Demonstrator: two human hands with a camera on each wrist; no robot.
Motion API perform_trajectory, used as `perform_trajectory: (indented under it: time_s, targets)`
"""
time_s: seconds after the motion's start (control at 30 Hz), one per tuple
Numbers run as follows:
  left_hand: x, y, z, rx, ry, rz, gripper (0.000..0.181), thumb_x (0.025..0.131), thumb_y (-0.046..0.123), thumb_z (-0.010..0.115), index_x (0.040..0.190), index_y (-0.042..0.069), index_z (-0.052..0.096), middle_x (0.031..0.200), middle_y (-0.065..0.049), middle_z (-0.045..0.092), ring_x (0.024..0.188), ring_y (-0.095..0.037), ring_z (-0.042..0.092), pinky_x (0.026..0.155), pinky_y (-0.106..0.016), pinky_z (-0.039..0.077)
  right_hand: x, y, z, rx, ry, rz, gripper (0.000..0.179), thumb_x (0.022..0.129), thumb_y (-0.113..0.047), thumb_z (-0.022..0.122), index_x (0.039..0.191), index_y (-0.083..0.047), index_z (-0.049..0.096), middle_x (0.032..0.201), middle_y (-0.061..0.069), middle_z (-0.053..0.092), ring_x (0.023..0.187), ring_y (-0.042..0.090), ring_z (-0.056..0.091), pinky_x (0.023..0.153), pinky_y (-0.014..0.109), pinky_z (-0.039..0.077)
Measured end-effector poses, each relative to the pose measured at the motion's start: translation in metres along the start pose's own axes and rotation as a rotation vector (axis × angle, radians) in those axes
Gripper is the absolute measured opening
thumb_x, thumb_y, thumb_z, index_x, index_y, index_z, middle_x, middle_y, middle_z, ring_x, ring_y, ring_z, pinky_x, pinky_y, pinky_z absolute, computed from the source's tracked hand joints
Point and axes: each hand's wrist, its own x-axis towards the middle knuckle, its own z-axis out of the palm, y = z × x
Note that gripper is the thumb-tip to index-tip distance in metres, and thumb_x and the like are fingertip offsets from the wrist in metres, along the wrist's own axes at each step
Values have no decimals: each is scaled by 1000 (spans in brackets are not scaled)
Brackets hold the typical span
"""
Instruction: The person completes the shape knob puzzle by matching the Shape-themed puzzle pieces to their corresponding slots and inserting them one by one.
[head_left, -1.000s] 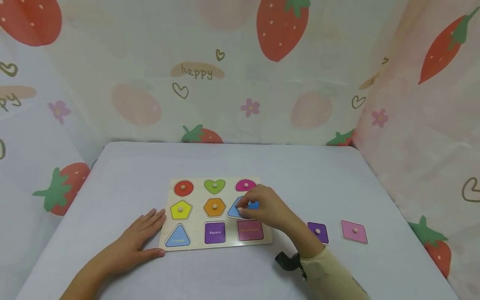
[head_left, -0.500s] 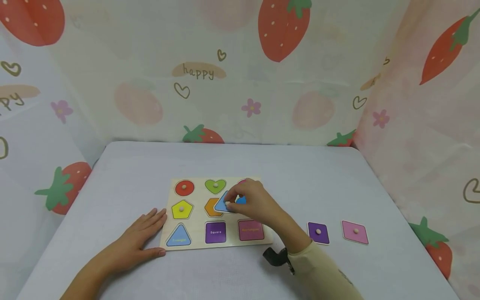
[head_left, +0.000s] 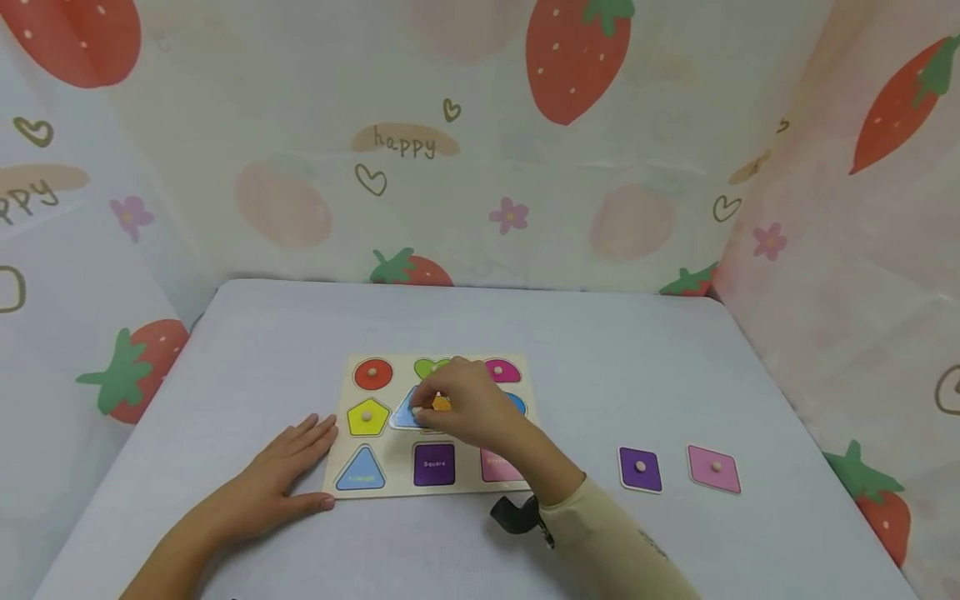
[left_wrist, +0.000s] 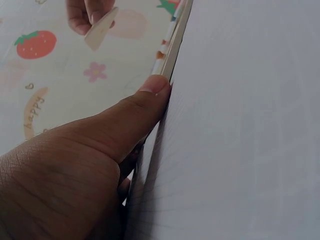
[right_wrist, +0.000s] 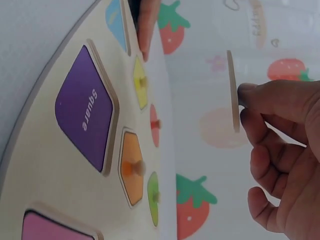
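Note:
My right hand [head_left: 468,406] pinches the small knob of a blue triangle puzzle piece [head_left: 403,410] between thumb and fingers. In the right wrist view the triangle piece [right_wrist: 233,92] is seen edge-on, raised clear of the wooden shape puzzle board [head_left: 390,492]. My left hand [head_left: 277,475] lies flat on the table with fingers spread, its fingertips and thumb at the board's left edge. At the board's front row are a blue triangle recess [head_left: 361,470], a purple square recess [head_left: 434,465] and a pink rectangle recess [head_left: 498,467], partly behind the right forearm.
Knobbed pieces sit in the board: red circle [head_left: 372,373], yellow pentagon [head_left: 367,417], magenta half-circle [head_left: 501,370], orange hexagon [right_wrist: 132,169], green heart [right_wrist: 153,199]. A purple square piece [head_left: 640,469] and a pink rectangle piece [head_left: 714,468] lie on the table to the right.
My right hand has lifted the triangle piece from the board's right side and carried it left, past the hexagon. The left hand has stayed at the board's edge.

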Motion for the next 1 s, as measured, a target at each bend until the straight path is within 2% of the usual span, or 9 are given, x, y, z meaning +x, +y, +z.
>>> perform_trajectory:
  time_s: [0.1,0.23,0.37,0.47,0.53,0.7,0.87,1.0]
  targets:
    - [0,0,-1,4,-5,-3,103,80,67,74,162,22,32,170,4,24,159,-31,10,128,-56,11,4,-6,6,-18,2,0,12,90,-27,81,102,-25,81,93,-20,72,99,10,57,90,31,47]
    - [0,-1,-1,0,-3,1,102,80,67,74,162,23,32,170,4,24,159,-31,10,130,-45,5,9,-14,14,-4,-9,-5,12,90,-27,81,102,-25,82,90,-21,72,99,13,59,84,26,47]
    - [-1,-2,0,-15,2,15,101,81,67,74,162,23,32,170,5,24,159,-30,10,128,-31,-3,10,-19,21,6,-18,8,12,90,-27,81,102,-25,82,89,-21,72,98,11,60,82,24,47]
    - [0,-3,2,-16,3,27,101,82,68,73,162,23,32,170,5,24,159,-30,10,124,-20,-8,10,-21,28,4,-26,31,14,90,-27,81,104,-26,83,89,-22,73,96,9,60,83,26,47]
    - [0,-4,3,-10,4,32,101,82,69,72,162,23,31,170,5,24,160,-30,10,121,-15,-10,11,-22,34,-13,-35,43,15,90,-29,81,105,-27,82,89,-22,73,96,8,59,88,31,47]
    - [1,-5,3,-2,18,55,101,82,70,70,162,23,32,170,6,24,159,-30,11,117,-9,-12,12,-23,47,-72,-53,58,16,90,-31,80,106,-29,82,86,-24,72,92,4,57,94,38,44]
    - [2,-5,2,12,32,91,99,84,69,70,162,19,34,170,3,26,159,-32,13,115,-6,-12,12,-24,60,-97,-48,68,16,90,-33,81,105,-32,82,82,-27,70,84,0,52,89,31,43]
    - [1,-5,1,15,35,90,99,84,67,71,161,17,35,169,1,27,158,-33,15,115,-6,-13,12,-27,69,-87,-48,50,13,89,-32,81,102,-32,83,79,-27,68,81,-1,50,79,23,42]
